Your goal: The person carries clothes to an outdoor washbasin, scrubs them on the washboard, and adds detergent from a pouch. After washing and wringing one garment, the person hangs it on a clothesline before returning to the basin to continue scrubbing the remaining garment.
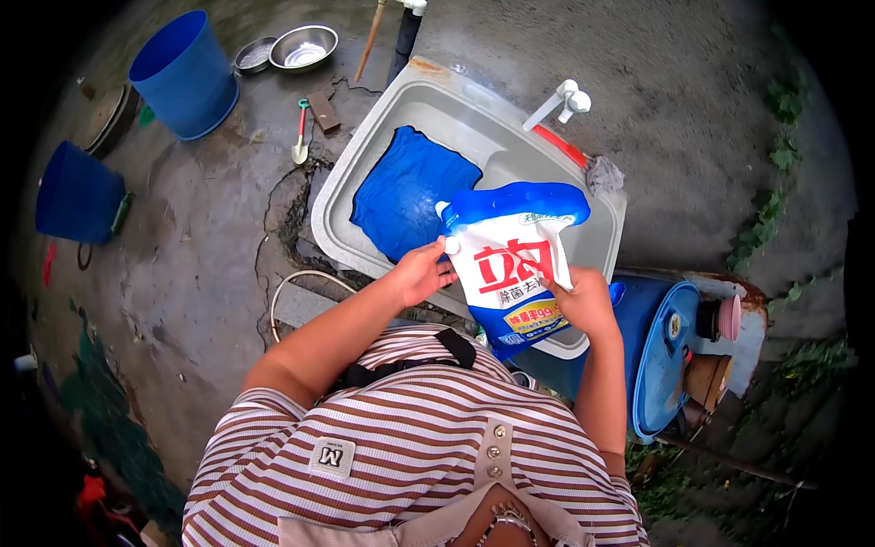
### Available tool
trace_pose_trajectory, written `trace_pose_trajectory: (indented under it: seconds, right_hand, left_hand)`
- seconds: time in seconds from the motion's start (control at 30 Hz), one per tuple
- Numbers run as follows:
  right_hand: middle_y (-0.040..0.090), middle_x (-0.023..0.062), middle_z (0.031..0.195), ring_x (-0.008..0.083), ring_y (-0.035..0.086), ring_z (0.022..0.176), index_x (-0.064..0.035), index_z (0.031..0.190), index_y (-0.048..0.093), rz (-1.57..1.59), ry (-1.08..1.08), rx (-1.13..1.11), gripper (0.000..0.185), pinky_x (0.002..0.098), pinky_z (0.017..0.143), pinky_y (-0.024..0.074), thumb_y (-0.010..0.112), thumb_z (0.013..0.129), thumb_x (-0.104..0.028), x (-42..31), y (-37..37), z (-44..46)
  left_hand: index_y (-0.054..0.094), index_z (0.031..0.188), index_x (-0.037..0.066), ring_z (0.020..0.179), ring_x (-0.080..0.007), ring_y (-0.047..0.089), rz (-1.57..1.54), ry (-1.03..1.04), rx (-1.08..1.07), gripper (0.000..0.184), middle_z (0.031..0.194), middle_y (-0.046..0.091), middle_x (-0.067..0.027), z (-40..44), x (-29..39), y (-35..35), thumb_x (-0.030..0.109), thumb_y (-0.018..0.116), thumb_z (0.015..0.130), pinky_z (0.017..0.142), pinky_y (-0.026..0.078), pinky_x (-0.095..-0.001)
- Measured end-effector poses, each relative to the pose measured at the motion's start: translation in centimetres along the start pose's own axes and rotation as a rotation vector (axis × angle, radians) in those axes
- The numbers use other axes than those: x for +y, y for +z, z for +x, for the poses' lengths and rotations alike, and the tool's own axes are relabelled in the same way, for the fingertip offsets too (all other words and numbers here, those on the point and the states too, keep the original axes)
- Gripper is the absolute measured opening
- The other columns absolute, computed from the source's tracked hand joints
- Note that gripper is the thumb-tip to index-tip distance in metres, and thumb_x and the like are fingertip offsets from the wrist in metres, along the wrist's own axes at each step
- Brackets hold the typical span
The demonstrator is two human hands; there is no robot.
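Observation:
A blue and white laundry detergent pouch (506,260) with red lettering is tilted over the near side of the sink (365,155). Its white spout (442,209) points left, toward a blue cloth (410,187) spread in the basin. My right hand (583,303) is closed on the pouch's right side. At the pouch's left edge, my left hand (424,272) pinches a small white round piece that looks like the cap (452,245); its other fingers curl loosely.
A white tap (570,98) stands at the sink's far rim, near a red strip (561,146) and a grey scrubber (604,173). A blue barrel (670,360) lies to the right. Leftward are a blue bucket (187,82), a metal bowl (303,47) and a toy shovel (301,137).

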State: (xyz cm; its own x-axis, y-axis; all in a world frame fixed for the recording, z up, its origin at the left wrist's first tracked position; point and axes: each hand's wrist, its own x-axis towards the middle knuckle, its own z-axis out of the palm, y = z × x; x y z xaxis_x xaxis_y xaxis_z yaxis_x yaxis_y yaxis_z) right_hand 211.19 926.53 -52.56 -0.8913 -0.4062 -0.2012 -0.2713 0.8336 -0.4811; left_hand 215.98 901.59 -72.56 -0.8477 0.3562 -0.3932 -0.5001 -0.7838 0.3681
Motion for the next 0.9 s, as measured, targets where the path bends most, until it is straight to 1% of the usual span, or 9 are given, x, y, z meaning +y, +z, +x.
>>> trace_pose_trajectory:
  seconds: [0.03,0.2,0.3,0.33,0.5,0.57,0.67,0.73,0.9]
  right_hand:
    - [0.075,0.0193,0.086,0.0257,0.075,0.076,-0.0016,0.106,0.075,0.009,-0.001,-0.007,0.019,0.0358,0.069,0.0546,0.075,0.088,-0.009,0.2,-0.1,0.1]
    - [0.074,0.017,0.081,0.0217,0.072,0.069,-0.001,0.106,0.075,-0.003,0.006,0.059,0.019,0.035,0.065,0.0529,0.074,0.089,-0.009,-0.3,0.1,0.1]
    - [0.072,0.014,0.076,0.0174,0.067,0.061,-0.001,0.106,0.075,0.011,0.035,0.061,0.018,0.0338,0.06,0.0507,0.074,0.09,-0.01,-0.1,-0.1,0.4]
    - [0.072,0.0129,0.074,0.0161,0.066,0.059,-0.0011,0.105,0.075,0.029,0.037,0.089,0.018,0.0334,0.059,0.05,0.074,0.09,-0.011,0.0,-0.1,0.3]
    - [0.071,0.0114,0.071,0.0154,0.065,0.058,-0.0015,0.103,0.075,0.053,0.067,0.145,0.016,0.033,0.058,0.0497,0.074,0.09,-0.011,0.5,-0.6,-0.5]
    - [0.074,0.019,0.089,0.0367,0.073,0.083,-0.0093,0.107,0.077,0.042,0.192,0.096,0.02,0.0412,0.072,0.0543,0.075,0.088,-0.015,0.4,-1.0,-1.1]
    - [0.074,0.0185,0.089,0.0361,0.073,0.083,-0.009,0.106,0.077,0.027,0.201,0.089,0.021,0.0411,0.071,0.0544,0.076,0.086,-0.013,0.9,-0.8,-1.9]
    - [0.074,0.0186,0.09,0.0363,0.073,0.083,-0.009,0.106,0.077,0.032,0.143,0.115,0.021,0.0409,0.071,0.0544,0.076,0.085,-0.012,2.1,-0.3,-2.6]
    - [0.072,0.0189,0.089,0.0393,0.07,0.082,-0.0072,0.101,0.076,0.068,-0.002,0.206,0.022,0.0416,0.069,0.0539,0.074,0.08,-0.004,2.8,0.7,-4.1]
  left_hand:
    - [0.055,0.136,0.011,0.132,-0.0228,0.049,-0.013,0.022,0.041,0.045,0.139,0.056,-0.0057,0.3,0.0,0.3,0.044,0.051,0.107,0.113,0.039,-0.0444]
    - [0.056,0.134,0.011,0.13,-0.0218,0.05,0.008,0.059,0.053,0.042,0.139,0.055,-0.0046,2.4,1.0,1.0,0.043,0.049,0.108,0.109,0.041,-0.0428]
    - [0.058,0.131,0.011,0.123,-0.0209,0.054,0.032,0.021,0.062,0.042,0.137,0.057,-0.0043,4.1,1.7,2.5,0.045,0.048,0.108,0.106,0.042,-0.0399]
    - [0.06,0.127,0.013,0.113,-0.0198,0.059,0.078,0.014,0.073,0.038,0.13,0.061,-0.0038,4.2,1.9,2.9,0.043,0.046,0.109,0.098,0.045,-0.0372]
    - [0.06,0.127,0.011,0.113,-0.0204,0.059,0.102,-0.055,0.106,0.037,0.129,0.062,-0.0053,3.9,2.3,3.8,0.04,0.045,0.11,0.099,0.046,-0.0374]
    - [0.059,0.128,0.01,0.113,-0.0205,0.059,0.145,-0.101,0.078,0.037,0.129,0.062,-0.0059,3.6,1.7,3.1,0.039,0.044,0.111,0.099,0.047,-0.0376]
    - [0.058,0.132,0.008,0.116,-0.0208,0.058,0.105,-0.058,0.024,0.038,0.132,0.061,-0.0075,2.6,1.1,2.8,0.037,0.044,0.111,0.103,0.047,-0.0393]
    - [0.054,0.138,0.005,0.131,-0.0254,0.053,0.141,-0.062,-0.018,0.041,0.142,0.056,-0.0102,2.0,1.0,2.5,0.033,0.05,0.109,0.11,0.044,-0.0432]
    - [0.054,0.138,0.006,0.13,-0.0256,0.054,0.207,-0.049,-0.074,0.041,0.14,0.057,-0.01,0.0,2.1,2.0,0.034,0.053,0.108,0.109,0.045,-0.043]
